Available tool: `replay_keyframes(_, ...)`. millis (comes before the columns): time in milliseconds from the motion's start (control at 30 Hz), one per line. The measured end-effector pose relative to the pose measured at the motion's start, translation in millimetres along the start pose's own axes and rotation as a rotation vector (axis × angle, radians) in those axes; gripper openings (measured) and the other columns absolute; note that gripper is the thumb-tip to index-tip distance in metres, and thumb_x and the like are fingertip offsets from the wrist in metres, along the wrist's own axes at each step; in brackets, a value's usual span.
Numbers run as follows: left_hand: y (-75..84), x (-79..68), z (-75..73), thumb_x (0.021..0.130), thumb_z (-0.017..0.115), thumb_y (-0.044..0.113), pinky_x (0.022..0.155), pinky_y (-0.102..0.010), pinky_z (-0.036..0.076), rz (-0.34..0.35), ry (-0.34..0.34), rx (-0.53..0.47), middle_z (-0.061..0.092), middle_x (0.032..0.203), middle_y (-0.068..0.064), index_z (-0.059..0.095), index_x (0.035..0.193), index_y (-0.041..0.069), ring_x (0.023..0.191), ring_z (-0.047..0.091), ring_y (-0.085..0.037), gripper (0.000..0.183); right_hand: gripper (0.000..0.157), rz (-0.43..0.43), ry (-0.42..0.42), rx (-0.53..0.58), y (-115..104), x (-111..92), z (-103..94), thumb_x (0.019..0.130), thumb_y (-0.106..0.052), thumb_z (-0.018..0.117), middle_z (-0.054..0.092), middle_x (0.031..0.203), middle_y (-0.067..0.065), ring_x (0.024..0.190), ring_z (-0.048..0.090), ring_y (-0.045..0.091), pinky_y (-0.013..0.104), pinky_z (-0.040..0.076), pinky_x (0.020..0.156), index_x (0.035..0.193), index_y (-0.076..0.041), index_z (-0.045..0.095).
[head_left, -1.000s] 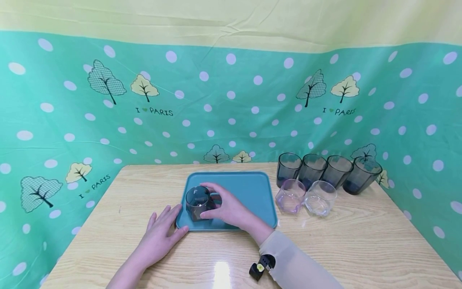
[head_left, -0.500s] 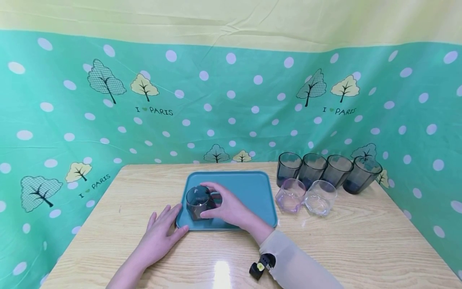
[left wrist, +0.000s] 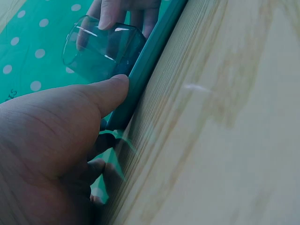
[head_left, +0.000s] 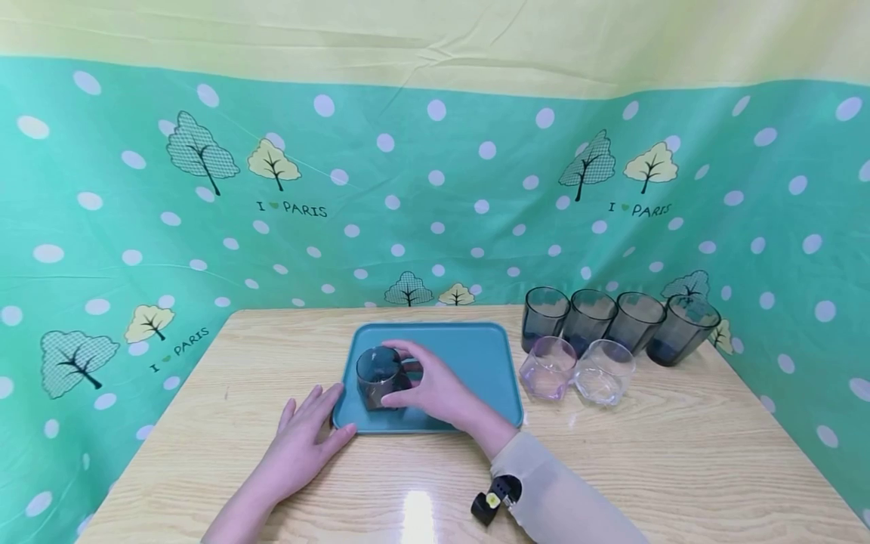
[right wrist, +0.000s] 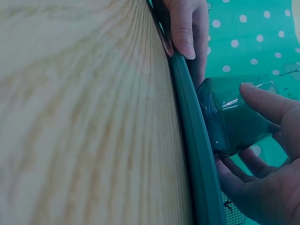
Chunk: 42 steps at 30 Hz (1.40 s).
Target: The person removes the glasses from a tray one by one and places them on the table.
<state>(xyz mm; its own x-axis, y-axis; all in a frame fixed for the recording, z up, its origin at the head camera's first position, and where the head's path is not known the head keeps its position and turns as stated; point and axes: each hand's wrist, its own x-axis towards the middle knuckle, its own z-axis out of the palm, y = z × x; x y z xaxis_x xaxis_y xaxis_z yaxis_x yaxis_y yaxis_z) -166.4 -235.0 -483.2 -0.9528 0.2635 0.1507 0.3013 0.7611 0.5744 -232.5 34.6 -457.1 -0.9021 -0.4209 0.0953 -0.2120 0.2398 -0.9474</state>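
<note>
A short dark-tinted drinking glass (head_left: 375,378) stands upright on the left part of a blue tray (head_left: 469,378). My right hand (head_left: 435,385) grips it from the right, thumb on the near side and fingers around the far side. In the right wrist view the thumb presses the wall of the glass (right wrist: 232,117). My left hand (head_left: 299,446) lies at the tray's near left corner with fingers extended. Its thumb touches the tray's rim (left wrist: 136,79) in the left wrist view.
Several tall grey glasses (head_left: 591,321) stand in a row at the back right of the table. In front of them are a pinkish short glass (head_left: 547,374) and a clear short glass (head_left: 603,378). A patterned cloth (head_left: 435,204) hangs behind the table.
My right hand has shifted the dark glass slightly to the right and back on the tray. The left hand keeps its place at the tray's corner.
</note>
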Motion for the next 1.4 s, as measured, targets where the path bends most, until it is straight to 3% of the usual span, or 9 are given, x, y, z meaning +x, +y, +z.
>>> replay_keyframes(667,-0.6,-1.0,3.9,0.108,0.073,0.045,0.128,-0.077,0.003,0.001,0.001,-0.017,0.049,0.166,-0.025,0.043,0.168,0.000,0.162,0.027,-0.053,0.081,0.086,0.006,0.077,0.062,-24,-10,-20.1,0.090,-0.015,0.096,0.054,0.156,0.007,0.143,0.055,0.036,0.051,0.053,0.116,0.163,-0.035,0.054)
replay_keyframes(1100,-1.2,-0.5,4.5,0.107,0.074,0.043,0.127,-0.077,0.004,0.012,0.010,-0.003,0.050,0.165,-0.026,0.044,0.167,-0.001,0.161,0.028,-0.053,0.080,0.087,-0.018,0.098,0.109,-59,-26,-41.1,0.087,-0.009,0.097,0.057,0.152,0.005,0.140,0.059,0.034,0.043,0.061,0.104,0.159,-0.037,0.057)
replay_keyframes(1400,-3.4,-2.1,2.4,0.108,0.073,0.044,0.127,-0.077,0.003,0.010,0.008,-0.018,0.049,0.166,-0.026,0.043,0.167,-0.001,0.161,0.026,-0.054,0.080,0.087,-0.006,0.086,0.101,-77,-39,-56.5,0.088,-0.012,0.097,0.055,0.154,0.003,0.138,0.061,0.034,0.042,0.064,0.099,0.158,-0.043,0.056)
